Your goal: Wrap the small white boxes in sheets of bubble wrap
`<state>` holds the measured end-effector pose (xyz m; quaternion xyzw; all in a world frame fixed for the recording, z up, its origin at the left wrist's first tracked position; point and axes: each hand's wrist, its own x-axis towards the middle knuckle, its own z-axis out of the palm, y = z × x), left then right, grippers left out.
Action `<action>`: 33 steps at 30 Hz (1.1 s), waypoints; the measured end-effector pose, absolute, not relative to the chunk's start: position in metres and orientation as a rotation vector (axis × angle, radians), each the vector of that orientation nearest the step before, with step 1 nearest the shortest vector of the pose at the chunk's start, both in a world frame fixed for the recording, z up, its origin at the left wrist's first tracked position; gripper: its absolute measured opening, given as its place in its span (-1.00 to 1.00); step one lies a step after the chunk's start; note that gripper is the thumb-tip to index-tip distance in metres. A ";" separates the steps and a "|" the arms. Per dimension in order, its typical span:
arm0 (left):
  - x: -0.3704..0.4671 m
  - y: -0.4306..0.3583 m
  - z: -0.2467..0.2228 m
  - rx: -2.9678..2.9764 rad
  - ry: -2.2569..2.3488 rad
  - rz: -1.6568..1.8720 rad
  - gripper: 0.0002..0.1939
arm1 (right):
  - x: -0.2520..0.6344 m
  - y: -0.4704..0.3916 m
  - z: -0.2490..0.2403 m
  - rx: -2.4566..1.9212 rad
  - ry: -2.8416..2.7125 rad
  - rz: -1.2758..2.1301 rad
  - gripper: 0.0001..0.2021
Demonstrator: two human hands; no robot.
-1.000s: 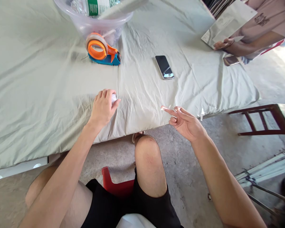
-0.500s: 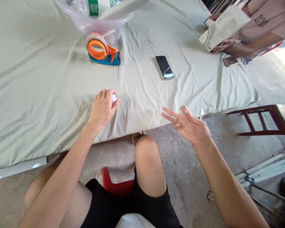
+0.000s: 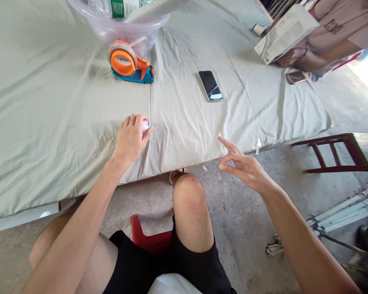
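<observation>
My left hand (image 3: 130,139) rests near the front of the cloth-covered table (image 3: 184,126). Its fingers are curled round a small whitish wrapped bundle (image 3: 145,126), mostly hidden under the palm. Off the table's front edge is my right hand (image 3: 245,165), its index finger stretched forward and the other fingers loosely bent, with nothing visible held in it. A tiny pale scrap (image 3: 219,134) shows at the index fingertip; whether it sticks to the finger I cannot tell. Beyond the hands lie a smartphone (image 3: 210,86) and an orange and blue tape dispenser (image 3: 130,63).
A clear plastic tub (image 3: 119,26) holding a green-labelled bottle stands at the back. At the far right, a person holds a white box (image 3: 285,34), with another phone (image 3: 295,77) near the table edge. A wooden stool (image 3: 352,153) stands on the floor to the right.
My right hand has turned over from palm up and shifted slightly right and down, its fingers bending. A small scrap now shows below the table edge. My left hand keeps its hold.
</observation>
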<state>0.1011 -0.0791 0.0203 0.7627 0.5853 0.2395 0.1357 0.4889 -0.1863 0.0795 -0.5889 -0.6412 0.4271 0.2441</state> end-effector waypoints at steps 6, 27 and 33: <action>0.100 -0.080 0.023 2.235 1.689 0.686 -0.76 | 0.479 -0.198 0.073 -1.156 -1.022 1.646 -0.71; 0.089 -0.079 0.015 2.326 1.579 1.032 -0.62 | 0.426 -0.228 0.055 -0.837 -0.432 1.754 -0.78; 0.091 -0.083 0.024 2.267 1.632 0.962 -0.51 | 0.400 -0.221 0.061 -0.811 -0.532 1.836 -0.68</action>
